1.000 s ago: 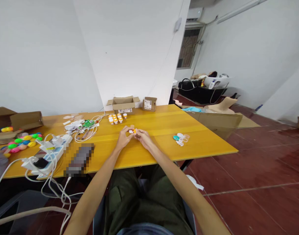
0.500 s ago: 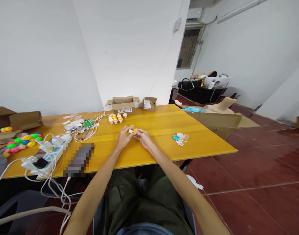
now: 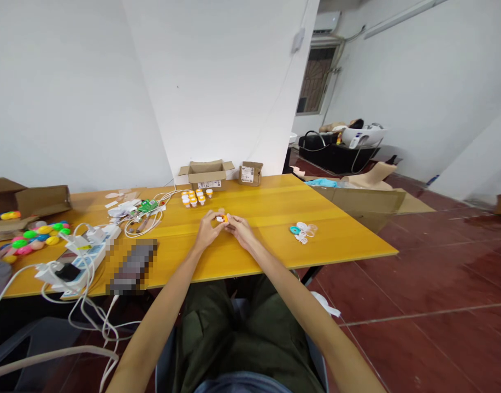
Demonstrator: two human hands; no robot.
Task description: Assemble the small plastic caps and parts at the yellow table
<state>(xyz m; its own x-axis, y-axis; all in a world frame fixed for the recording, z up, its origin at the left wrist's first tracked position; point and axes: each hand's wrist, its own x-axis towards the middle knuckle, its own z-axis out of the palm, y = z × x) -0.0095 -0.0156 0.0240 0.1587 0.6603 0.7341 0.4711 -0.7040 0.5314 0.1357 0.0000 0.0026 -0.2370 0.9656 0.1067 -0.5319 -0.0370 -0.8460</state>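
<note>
Orange and white, a small capped piece (image 3: 222, 218) sits pinched between the fingertips of both hands above the middle of the yellow wooden counter (image 3: 348, 240). The left hand (image 3: 206, 232) has its grip narrow on the piece from the left, thumb and fingers curled over it; the right hand (image 3: 241, 230) meets it from the right, its grip also closed on the same piece. Both forearms reach out from the near edge.

Behind the hands stands a cluster of small orange-topped white pots (image 3: 195, 197), about eight, in two loose rows. Beyond them are two open cardboard boxes: a larger one (image 3: 206, 173) with a white label whose writing is too small to read, and a smaller one (image 3: 251, 173) with a printed label, also unreadable. To the right lies a little heap of rings and caps (image 3: 301, 231), one teal and several white or clear; the count cannot be told. To the left are white cables (image 3: 149, 218), a white power strip (image 3: 80, 256) with plugs, and a scatter of bright plastic eggs (image 3: 37, 237), roughly a dozen, beside another brown box (image 3: 41, 201).
</note>
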